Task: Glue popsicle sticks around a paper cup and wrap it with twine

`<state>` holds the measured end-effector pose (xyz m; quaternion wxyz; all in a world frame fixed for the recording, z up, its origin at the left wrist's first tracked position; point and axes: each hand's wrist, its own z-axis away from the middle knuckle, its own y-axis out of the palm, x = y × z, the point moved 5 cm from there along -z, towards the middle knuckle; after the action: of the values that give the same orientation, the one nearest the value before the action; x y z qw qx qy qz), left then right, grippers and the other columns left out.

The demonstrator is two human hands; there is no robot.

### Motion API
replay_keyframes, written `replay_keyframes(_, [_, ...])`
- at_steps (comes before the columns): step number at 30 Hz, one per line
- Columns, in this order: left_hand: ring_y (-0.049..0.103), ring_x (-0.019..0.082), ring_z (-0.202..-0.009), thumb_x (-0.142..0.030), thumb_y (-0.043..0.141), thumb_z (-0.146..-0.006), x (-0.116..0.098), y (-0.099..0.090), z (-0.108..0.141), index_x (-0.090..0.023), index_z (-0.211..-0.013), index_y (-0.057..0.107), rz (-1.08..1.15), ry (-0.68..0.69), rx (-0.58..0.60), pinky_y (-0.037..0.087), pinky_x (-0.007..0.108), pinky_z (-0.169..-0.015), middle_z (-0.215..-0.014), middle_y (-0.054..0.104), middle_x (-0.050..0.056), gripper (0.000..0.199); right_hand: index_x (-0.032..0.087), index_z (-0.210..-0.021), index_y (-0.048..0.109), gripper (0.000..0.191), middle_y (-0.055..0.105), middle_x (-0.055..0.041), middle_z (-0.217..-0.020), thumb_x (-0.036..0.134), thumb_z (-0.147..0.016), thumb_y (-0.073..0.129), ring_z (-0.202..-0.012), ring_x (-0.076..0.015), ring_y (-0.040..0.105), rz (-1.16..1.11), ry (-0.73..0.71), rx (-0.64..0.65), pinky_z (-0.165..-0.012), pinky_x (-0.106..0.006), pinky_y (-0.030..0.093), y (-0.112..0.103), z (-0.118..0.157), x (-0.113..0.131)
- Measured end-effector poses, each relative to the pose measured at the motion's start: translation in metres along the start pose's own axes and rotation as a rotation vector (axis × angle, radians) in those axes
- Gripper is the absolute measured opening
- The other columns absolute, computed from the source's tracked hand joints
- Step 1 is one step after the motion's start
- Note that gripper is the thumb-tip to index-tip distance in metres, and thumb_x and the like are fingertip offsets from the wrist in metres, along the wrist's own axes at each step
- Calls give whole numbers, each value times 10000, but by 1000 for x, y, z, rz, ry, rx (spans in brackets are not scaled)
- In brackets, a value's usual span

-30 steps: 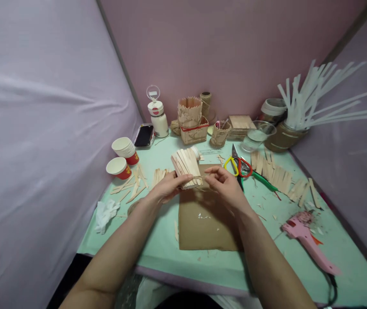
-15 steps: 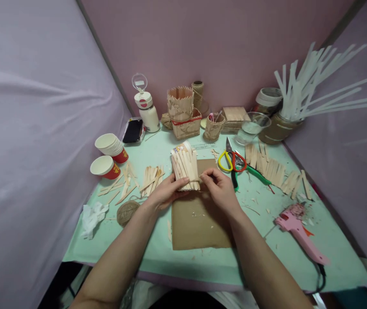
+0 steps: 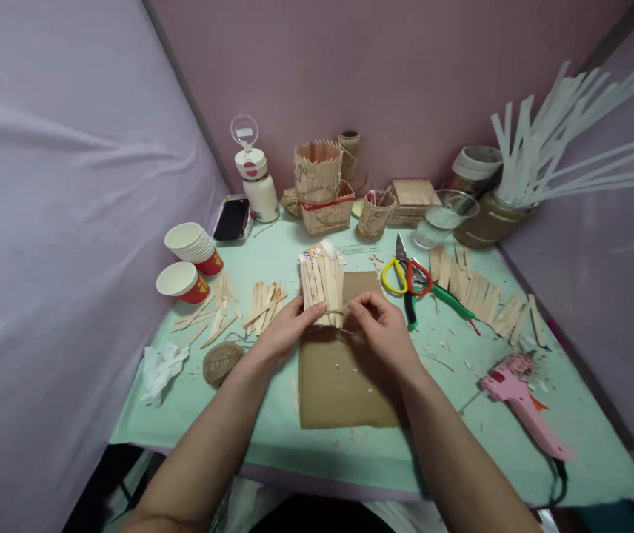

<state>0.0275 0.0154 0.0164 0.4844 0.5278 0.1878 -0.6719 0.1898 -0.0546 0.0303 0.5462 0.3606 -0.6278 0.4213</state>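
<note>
- The left hand [image 3: 289,327] grips the stick-covered paper cup [image 3: 322,289], its thumb pressed on the craft sticks near the lower end.
- The right hand [image 3: 381,326] pinches the twine [image 3: 337,311] between thumb and fingertips, just beside the cup's right side.
- The stick-covered paper cup is held above the far part of the cardboard sheet [image 3: 350,389], its printed end towards the table's far edge. The twine crosses the sticks near the other end.
- The cardboard sheet lies mid-table, near the near edge of the table [image 3: 361,470].
- Towards the left edge are the twine ball [image 3: 222,363], a crumpled tissue [image 3: 162,371], loose craft sticks [image 3: 264,307] and red-and-white paper cups [image 3: 192,248].
- Right of the cardboard's far corner lie red-and-yellow-handled scissors [image 3: 407,274]; a pink glue gun [image 3: 529,416] rests towards the table's near right corner.
- A white bottle [image 3: 262,195] stands near the far left corner, beside a phone [image 3: 232,220].
</note>
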Motion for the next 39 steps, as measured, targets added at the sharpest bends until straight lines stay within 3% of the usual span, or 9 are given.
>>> replay_keyframes(4, [676, 285, -1065, -373, 828, -723, -5, 2, 2, -165, -1149, 692, 86, -31, 6, 547, 364, -831, -1148, 738, 132, 494, 213, -777, 622, 307, 560, 20, -638, 508, -845, 670, -617, -147, 491, -76, 53, 58, -601, -282, 410, 3, 2, 0])
replay_keyframes(9, [672, 208, -842, -286, 796, -711, -1, 0, 3, -140, -906, 704, 217, -144, 4, 530, 301, -726, -891, 739, 87, 260, 215, -753, 602, 331, 512, 45, -602, 525, -827, 691, -556, -117, 431, -195, 78, 174, -543, -262, 362, 8, 7, 8])
replay_keyframes(12, [659, 179, -781, -240, 773, -716, 0, 0, 3, -123, -877, 691, 279, -176, 25, 551, 299, -732, -832, 723, 78, 215, 213, -732, 600, 326, 499, 50, -596, 510, -802, 715, -545, -108, 413, -222, 79, 210, -537, -259, 358, 9, 8, 12])
replay_keyframes(18, [688, 181, -814, -187, 748, -727, -3, 7, 3, -142, -1010, 661, 345, -114, 20, 599, 330, -771, -914, 736, 61, 299, 216, -752, 636, 302, 530, 36, -619, 503, -805, 711, -582, -129, 458, -175, 58, 107, -570, -274, 394, 4, 5, 8])
replay_keyframes(25, [698, 197, -817, -318, 659, -869, 5, 13, 2, -136, -1050, 656, 403, -171, 29, 606, 337, -743, -935, 740, 93, 256, 209, -753, 636, 326, 548, 26, -633, 523, -808, 703, -611, -142, 481, -125, 67, 27, -596, -277, 404, 2, 2, 0])
replay_keyframes(29, [693, 210, -913, -288, 747, -799, 9, 9, 2, -142, -1131, 635, 392, -121, 81, 600, 357, -822, -1061, 732, 110, 379, 202, -747, 631, 337, 543, 34, -624, 527, -802, 699, -607, -137, 481, -101, 73, 28, -603, -270, 405, 2, 1, 1])
replay_keyframes(34, [693, 208, -932, -171, 773, -740, 9, 10, 4, -190, -1277, 580, 355, -112, 99, 597, 345, -811, -1150, 714, 106, 571, 201, -742, 627, 336, 545, 32, -617, 527, -795, 690, -604, -137, 480, -84, 79, 31, -601, -265, 399, 3, 1, 1])
replay_keyframes(39, [702, 212, -936, -144, 725, -767, 6, 13, 5, -170, -1238, 601, 416, -113, 100, 599, 358, -828, -1113, 728, 100, 488, 196, -737, 619, 353, 547, 30, -630, 537, -779, 703, -599, -130, 464, -96, 97, 15, -581, -257, 382, 2, 0, 1])
